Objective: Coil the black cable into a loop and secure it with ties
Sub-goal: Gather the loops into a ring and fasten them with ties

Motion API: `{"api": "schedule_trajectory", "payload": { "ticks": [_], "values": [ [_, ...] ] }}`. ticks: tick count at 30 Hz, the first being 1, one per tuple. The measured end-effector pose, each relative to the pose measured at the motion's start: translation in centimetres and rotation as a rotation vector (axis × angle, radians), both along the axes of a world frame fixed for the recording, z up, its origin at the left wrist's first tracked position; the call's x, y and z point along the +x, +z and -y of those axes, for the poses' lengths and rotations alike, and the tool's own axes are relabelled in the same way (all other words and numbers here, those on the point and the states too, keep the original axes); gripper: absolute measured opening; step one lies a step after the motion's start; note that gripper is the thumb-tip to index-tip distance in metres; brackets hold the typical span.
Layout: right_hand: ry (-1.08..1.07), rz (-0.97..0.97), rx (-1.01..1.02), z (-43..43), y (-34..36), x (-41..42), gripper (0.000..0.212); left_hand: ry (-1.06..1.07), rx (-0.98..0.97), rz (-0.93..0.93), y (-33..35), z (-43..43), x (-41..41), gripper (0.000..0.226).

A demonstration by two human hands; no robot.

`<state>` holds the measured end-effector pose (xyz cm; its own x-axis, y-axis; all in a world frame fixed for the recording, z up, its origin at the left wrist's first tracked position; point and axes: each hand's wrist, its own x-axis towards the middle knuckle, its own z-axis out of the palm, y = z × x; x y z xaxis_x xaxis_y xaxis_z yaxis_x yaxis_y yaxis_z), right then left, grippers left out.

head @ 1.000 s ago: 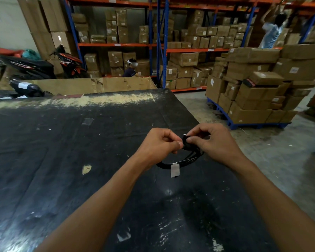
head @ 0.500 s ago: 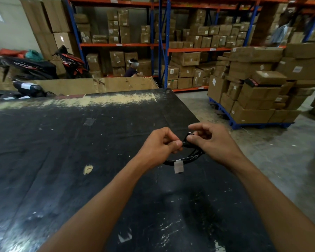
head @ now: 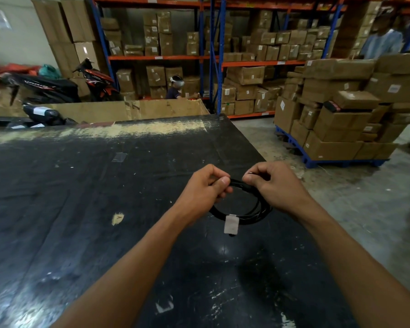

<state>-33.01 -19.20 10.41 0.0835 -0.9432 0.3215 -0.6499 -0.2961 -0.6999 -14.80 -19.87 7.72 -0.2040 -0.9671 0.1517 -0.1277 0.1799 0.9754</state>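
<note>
Dozens of cardboard boxes (head: 246, 74) fill the tall blue-and-orange shelves (head: 211, 58) along the back wall, and more are piled on a blue pallet (head: 341, 163) on the concrete floor to the right. Nearer, a big black table (head: 81, 209), scuffed and worn pale along its far edge, takes up most of the room in front of the person. Beyond its far left corner stand two parked motorbikes (head: 45, 87).

Both bare forearms reach out over the right side of the table. The left hand (head: 204, 192) has its fingers curled round the top of the black cable (head: 251, 216), with the thumb pressed onto the bundle. The right hand (head: 277, 185), just beside it, pinches the same stretch of the coil between thumb and forefinger. Something thin shows at its fingertips, too small to make out.

The cable hangs below both hands as a loop of several turns, over the table near its right edge. A small white tag (head: 231, 224) dangles from the lowest part of the loop.
</note>
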Motion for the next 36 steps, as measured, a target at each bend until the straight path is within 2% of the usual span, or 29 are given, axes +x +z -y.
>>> {"api": "schedule_trajectory", "payload": {
  "ticks": [3, 5, 7, 9, 12, 14, 16, 17, 19, 21, 25, 28, 31, 36],
  "values": [
    [-0.052, -0.065, -0.118, 0.3, -0.2, 0.5, 0.020, 0.002, 0.031, -0.057, 0.1, -0.2, -0.1, 0.012],
    [-0.090, -0.042, -0.150, 0.4, -0.5, 1.0, 0.026, 0.019, 0.067, -0.125, 0.5, -0.3, 0.0, 0.017],
    [-0.119, 0.022, -0.115, 0.5, -0.7, 1.4, 0.042, 0.050, 0.071, -0.116, 0.9, -0.5, 0.1, 0.018],
    [-0.098, 0.117, -0.028, 0.3, -0.5, 1.7, 0.047, 0.096, 0.065, -0.105, 1.1, -0.8, 0.4, 0.016],
    [0.008, 0.304, 0.131, -0.4, -0.1, 1.9, 0.045, 0.183, 0.093, -0.163, 1.5, -1.1, 1.5, 0.013],
    [0.051, 0.302, 0.196, -1.0, -0.3, 2.0, 0.040, 0.222, 0.130, -0.209, 1.9, -1.5, 2.6, 0.013],
    [0.094, 0.290, 0.236, -1.7, -0.9, 2.4, 0.014, 0.242, 0.174, -0.259, 2.2, -1.8, 3.7, 0.018],
    [0.116, 0.318, 0.256, -1.9, -1.1, 2.8, 0.008, 0.252, 0.202, -0.286, 2.4, -1.9, 4.2, 0.020],
    [0.132, 0.391, 0.259, -2.0, -1.6, 3.5, 0.018, 0.268, 0.256, -0.348, 2.7, -2.1, 5.0, 0.021],
    [0.114, 0.433, 0.237, -2.0, -1.6, 4.4, 0.016, 0.286, 0.291, -0.404, 2.8, -2.3, 5.7, 0.023],
    [0.049, 0.524, 0.220, -1.0, -1.9, 6.4, 0.027, 0.306, 0.308, -0.487, 3.1, -2.6, 7.5, 0.023],
    [0.006, 0.537, 0.247, 0.2, -2.5, 8.1, 0.029, 0.334, 0.317, -0.350, 2.9, -2.8, 9.5, 0.030],
    [-0.008, 0.493, 0.297, 1.3, -3.1, 10.0, 0.023, 0.412, 0.336, -0.178, 2.2, -3.0, 11.3, 0.027],
    [-0.010, 0.463, 0.371, 3.2, -4.6, 13.1, 0.024, 0.694, 0.309, -0.098, 0.1, -1.8, 13.7, 0.023]
  ]
}}
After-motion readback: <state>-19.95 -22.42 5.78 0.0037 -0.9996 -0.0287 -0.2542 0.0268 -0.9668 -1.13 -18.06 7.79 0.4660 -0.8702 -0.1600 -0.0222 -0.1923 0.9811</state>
